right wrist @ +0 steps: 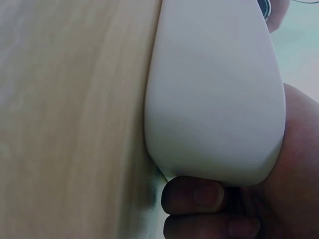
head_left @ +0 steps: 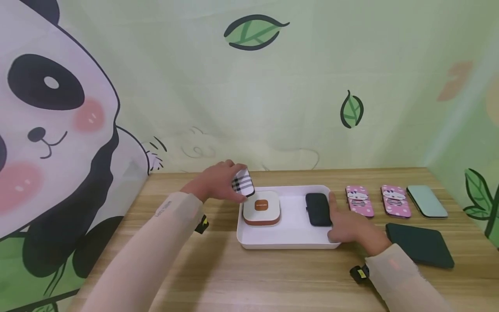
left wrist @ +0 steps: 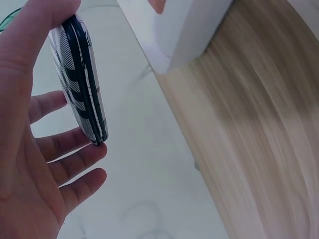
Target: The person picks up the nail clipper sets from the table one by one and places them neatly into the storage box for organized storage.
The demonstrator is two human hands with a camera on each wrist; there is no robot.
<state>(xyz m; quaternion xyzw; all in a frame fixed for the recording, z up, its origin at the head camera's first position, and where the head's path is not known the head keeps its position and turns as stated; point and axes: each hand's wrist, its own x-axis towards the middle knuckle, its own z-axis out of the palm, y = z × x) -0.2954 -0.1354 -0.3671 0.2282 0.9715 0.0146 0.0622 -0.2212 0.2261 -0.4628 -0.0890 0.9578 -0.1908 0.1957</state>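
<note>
My left hand grips a black-and-white plaid case between thumb and fingers, above the back left corner of a white tray. In the left wrist view the case shows two halves and a dark seam along its edge. My right hand holds the tray's right end, its fingers curled around the outer wall in the right wrist view. Inside the tray, a white rounded-square box with an orange label sits at the left. A black case lies at the right, beside the right fingers.
Two pink patterned cases and a pale green case lie in a row right of the tray. In front of them lies a dark green flat case, near the right wrist. A printed cloth wall rises behind the wooden table.
</note>
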